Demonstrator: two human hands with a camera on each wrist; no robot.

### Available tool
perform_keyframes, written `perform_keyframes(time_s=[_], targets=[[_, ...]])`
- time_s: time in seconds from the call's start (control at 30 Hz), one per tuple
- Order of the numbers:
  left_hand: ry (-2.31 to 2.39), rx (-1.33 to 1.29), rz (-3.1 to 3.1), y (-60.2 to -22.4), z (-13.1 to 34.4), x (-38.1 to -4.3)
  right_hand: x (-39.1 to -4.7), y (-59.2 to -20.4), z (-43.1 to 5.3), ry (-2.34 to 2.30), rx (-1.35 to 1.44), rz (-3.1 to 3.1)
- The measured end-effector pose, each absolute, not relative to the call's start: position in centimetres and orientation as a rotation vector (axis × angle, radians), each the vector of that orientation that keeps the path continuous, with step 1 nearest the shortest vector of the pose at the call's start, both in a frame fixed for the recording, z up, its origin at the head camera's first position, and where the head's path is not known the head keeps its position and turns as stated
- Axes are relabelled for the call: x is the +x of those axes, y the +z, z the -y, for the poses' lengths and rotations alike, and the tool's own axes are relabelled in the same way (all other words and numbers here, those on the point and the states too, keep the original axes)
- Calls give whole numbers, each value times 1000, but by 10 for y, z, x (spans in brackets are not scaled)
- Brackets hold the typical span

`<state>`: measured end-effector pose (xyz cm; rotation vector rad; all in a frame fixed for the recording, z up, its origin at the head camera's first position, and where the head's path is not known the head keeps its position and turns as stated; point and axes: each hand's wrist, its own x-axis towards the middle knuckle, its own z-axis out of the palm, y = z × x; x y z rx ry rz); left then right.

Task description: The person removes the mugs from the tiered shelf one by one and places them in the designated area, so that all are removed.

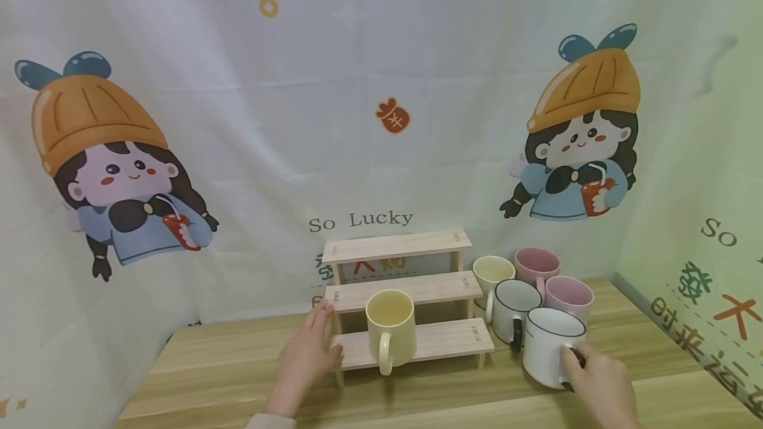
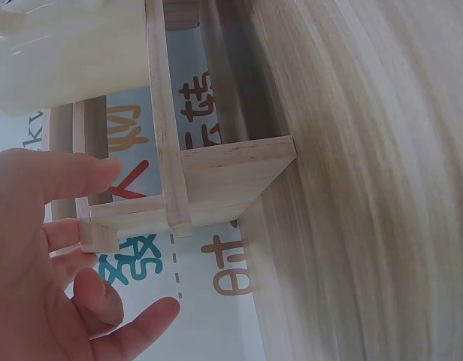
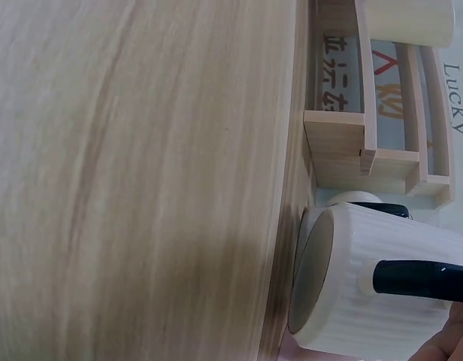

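Note:
My right hand (image 1: 602, 379) grips the black handle (image 3: 419, 280) of a white ribbed mug (image 1: 551, 349) with a dark rim. In the right wrist view, the underside of that mug faces the table. My left hand (image 1: 306, 353) is at the left end of a three-step wooden shelf (image 1: 411, 343), its fingers touching the end of the middle step. A pale yellow mug (image 1: 390, 330) stands on the lowest step, handle toward me. Right of the shelf, another white mug (image 1: 512, 316) with a black handle stands close behind the held one.
Behind the white mugs are two pink mugs (image 1: 538, 265) and a second pale yellow mug (image 1: 491, 271). The wood-grain table (image 1: 220, 376) carries shelf and mugs. A printed cloth (image 1: 357, 32) hangs behind and at both sides.

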<state>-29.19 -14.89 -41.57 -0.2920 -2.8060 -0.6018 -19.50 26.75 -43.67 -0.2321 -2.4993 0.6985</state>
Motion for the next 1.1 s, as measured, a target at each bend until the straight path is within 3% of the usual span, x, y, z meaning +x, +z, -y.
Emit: perform_keyframes(time_s=[1.1], targets=[[-684,-299,2799,-416,151,-290,-199,-444,-247,728,-281,2730]])
